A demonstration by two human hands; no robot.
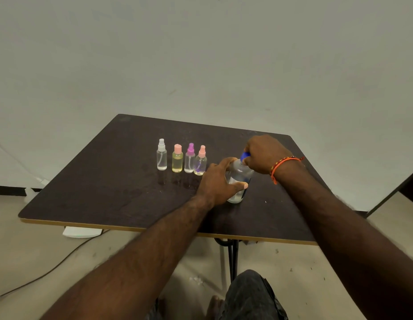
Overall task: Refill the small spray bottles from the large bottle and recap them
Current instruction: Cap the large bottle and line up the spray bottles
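The large clear plastic bottle (239, 179), standing on the dark tabletop (108, 181), is being gripped by the left hand (220, 181) while its blue cap (245, 155) is being pinched by the right hand (264, 153), so tipping's probably being risked if it's twisted too hard.

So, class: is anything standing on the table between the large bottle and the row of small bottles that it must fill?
Nothing visible. The left hand grips the large bottle, the right hand holds its blue cap, and only bare table separates it from the nearest small bottle.
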